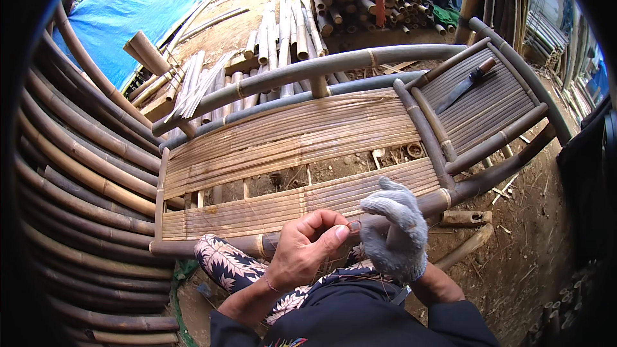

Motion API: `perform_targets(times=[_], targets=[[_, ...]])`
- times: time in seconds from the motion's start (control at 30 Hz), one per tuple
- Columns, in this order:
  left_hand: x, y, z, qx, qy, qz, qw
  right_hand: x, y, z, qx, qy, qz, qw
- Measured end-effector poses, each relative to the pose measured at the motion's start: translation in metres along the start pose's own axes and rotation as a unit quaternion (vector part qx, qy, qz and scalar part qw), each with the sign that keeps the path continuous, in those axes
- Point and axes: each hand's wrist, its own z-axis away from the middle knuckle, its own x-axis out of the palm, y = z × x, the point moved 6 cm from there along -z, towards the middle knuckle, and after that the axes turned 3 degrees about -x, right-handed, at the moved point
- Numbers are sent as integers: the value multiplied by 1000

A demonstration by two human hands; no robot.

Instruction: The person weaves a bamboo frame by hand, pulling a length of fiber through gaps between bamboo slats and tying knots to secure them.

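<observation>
My bare left hand (303, 247) is closed in a pinch on a thin brown strand (355, 225), which curls into a small loop beyond the fingertips. Whether it is wire or cord I cannot tell. Close by on the right is my right hand (397, 231) in a fuzzy grey glove, its fingers raised and bent a little, the thumb apart from them. Both hands are over the near rail of a long bamboo lounger (360, 202). Its slatted seat has a lengthwise gap in the middle. A knife (464, 90) with a dark handle lies on the raised slatted end.
Curved bamboo poles (90, 218) are stacked along the left. Cut bamboo lengths (283, 38) lie behind the lounger, with pale split strips (199, 83) beside them. A blue tarp (138, 16) covers something at the far left. More bamboo (340, 0) is piled at the back.
</observation>
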Motion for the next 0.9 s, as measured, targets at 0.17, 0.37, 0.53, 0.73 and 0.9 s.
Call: perform_targets(times=[0.17,0.37,0.53,0.73,0.9], targets=[[4,-1,-4,37,10,-29,999,-18,-16,3,-71,-26,109,991],[19,-1,-6,41,0,-37,998,-20,-12,0,-111,-5,141,984],[41,21,-5,151,-20,-130,980,-40,-21,-8,-112,8,137,984],[66,64,-8,361,-12,-418,834,-69,-8,-18,-132,31,254,958],[31,44,-28,35,-67,-242,967,-73,7,-7,-96,16,256,962]])
